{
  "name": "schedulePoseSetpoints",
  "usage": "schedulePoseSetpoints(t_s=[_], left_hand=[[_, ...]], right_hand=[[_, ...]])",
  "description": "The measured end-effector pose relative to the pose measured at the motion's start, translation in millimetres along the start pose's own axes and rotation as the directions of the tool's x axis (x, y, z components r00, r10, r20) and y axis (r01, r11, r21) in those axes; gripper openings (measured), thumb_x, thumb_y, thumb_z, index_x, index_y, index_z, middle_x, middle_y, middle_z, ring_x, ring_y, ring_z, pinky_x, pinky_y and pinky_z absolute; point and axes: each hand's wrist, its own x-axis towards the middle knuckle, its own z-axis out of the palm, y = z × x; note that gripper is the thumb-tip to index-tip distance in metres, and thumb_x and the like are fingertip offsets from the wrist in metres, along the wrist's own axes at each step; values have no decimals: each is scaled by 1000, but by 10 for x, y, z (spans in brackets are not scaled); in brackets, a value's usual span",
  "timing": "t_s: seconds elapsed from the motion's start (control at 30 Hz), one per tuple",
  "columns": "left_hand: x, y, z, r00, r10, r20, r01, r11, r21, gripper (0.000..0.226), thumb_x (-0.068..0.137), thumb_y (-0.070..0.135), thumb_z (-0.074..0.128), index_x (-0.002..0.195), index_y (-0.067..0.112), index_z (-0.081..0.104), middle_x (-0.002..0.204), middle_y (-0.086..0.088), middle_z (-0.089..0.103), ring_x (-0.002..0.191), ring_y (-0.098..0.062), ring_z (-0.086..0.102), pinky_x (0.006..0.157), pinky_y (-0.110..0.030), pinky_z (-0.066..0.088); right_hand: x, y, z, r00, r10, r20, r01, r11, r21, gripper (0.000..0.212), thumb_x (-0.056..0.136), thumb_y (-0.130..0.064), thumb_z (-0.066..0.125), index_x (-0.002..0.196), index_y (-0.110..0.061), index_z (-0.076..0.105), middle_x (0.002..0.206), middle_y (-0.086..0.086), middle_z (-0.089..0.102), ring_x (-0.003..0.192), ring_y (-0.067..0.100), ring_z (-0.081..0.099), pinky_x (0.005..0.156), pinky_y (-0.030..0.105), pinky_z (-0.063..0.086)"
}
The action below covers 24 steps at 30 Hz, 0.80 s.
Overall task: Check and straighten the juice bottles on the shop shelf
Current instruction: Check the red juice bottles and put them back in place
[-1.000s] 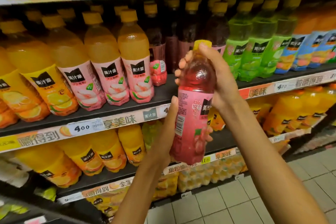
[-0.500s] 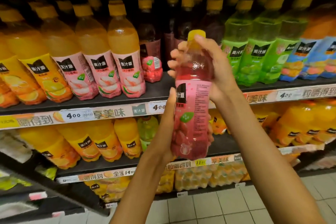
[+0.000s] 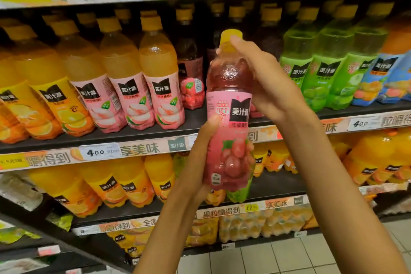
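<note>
- Since the earlier frame we have turned the red grape-juice bottle with the yellow cap and pink label [image 3: 230,118] about its upright axis: the black brand patch, then at the label's left edge, now faces us squarely.
- Our left hand [image 3: 198,162] grips the lower body of the bottle, thumb laid up the label's left side, fingers wrapped behind.
- Our right hand [image 3: 270,87] grips the neck and shoulder, fingertips curled around just under the cap.
- The bottle is held upright in the air, in front of the middle shelf's front edge [image 3: 142,149] and clear of it, touching no other stock.
- Directly behind it the front edge of the shelf shows a gap in the red row; one red bottle with its label turned sideways [image 3: 191,78] stands just left of that gap, set back from the edge.
- The peach-label orange bottles [image 3: 160,87] to the left and the green bottles [image 3: 327,73] to the right stand upright with labels forward.
- Assessment: inspection of this bottle appears near complete. Remaining work, as we judge it: return the bottle to the gap label-forward, then turn the sideways red bottle.
</note>
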Motion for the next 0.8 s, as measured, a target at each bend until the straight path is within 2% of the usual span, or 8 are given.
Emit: schedulePoseSetpoints(t_s=[0.1, 0.2, 0.27, 0.37, 0.57, 0.67, 0.73, 0.8], left_hand=[[78, -17, 3, 985, 15, 171, 4, 994, -113, 64, 65, 66, 70, 94, 8, 71, 79, -10, 69, 63, -19, 66, 62, -29, 54], [177, -77, -25, 993, 38, 112, -40, 999, 9, 64, 68, 70, 64, 95, 13, 73, 83, -10, 72, 69, -21, 69, 68, -33, 57], [206, -68, -98, 996, 87, 3, -86, 985, 152, 60, 78, 71, 52, 94, 17, 75, 83, -8, 74, 72, -20, 71, 69, -33, 59], [236, -15, -165, 967, 239, -85, -201, 926, 318, 37, 82, 62, 53, 80, 28, 67, 63, 3, 66, 50, -10, 60, 46, -23, 48], [468, -108, -164, 883, 451, -132, -352, 821, 449, 18, 77, 46, 61, 90, 35, 56, 54, 8, 56, 37, -3, 46, 37, -16, 39], [600, -39, -269, 808, 579, -113, -394, 672, 626, 40, 78, 35, 67, 114, 39, 49, 90, 15, 67, 76, 3, 65, 60, -11, 49], [691, 25, -310, 786, 616, -56, -410, 586, 699, 53, 82, 20, 66, 126, 36, 41, 108, 31, 61, 101, 16, 56, 79, -3, 43], [781, 36, -344, 781, 624, -39, -393, 538, 746, 60, 81, 18, 65, 134, 26, 37, 124, 22, 54, 113, 15, 50, 90, -2, 36]], right_hand=[[25, -12, 4, 987, 34, 154, -74, 964, 256, 30, 92, -31, 53, 96, -3, 65, 91, 11, 69, 89, 26, 66, 88, 43, 53], [66, 4, 28, 972, 24, 235, -98, 946, 308, 30, 95, -29, 46, 89, -3, 58, 79, 12, 66, 74, 27, 65, 73, 37, 55], [103, -6, 7, 985, 13, 171, -58, 963, 264, 28, 94, -29, 50, 82, -5, 59, 75, 11, 65, 69, 25, 63, 69, 34, 53], [163, 1, -39, 994, -106, 3, 105, 989, 108, 22, 84, -29, 61, 79, -8, 64, 75, 11, 66, 75, 28, 61, 73, 36, 50], [220, -19, -10, 975, -221, 18, 221, 975, -5, 20, 85, -27, 59, 87, -10, 68, 82, 6, 71, 80, 18, 68, 74, 27, 53], [201, -70, 3, 940, -341, 25, 341, 927, -157, 19, 86, -24, 57, 88, -8, 68, 80, 4, 70, 80, 12, 66, 78, 25, 51], [179, -71, 15, 892, -445, 79, 451, 864, -225, 18, 87, -16, 58, 87, 1, 65, 81, 10, 68, 79, 13, 65, 79, 26, 50], [146, -48, 14, 840, -516, 168, 542, 792, -281, 16, 87, -12, 61, 85, 3, 64, 83, 19, 66, 79, 21, 62, 78, 31, 49]])
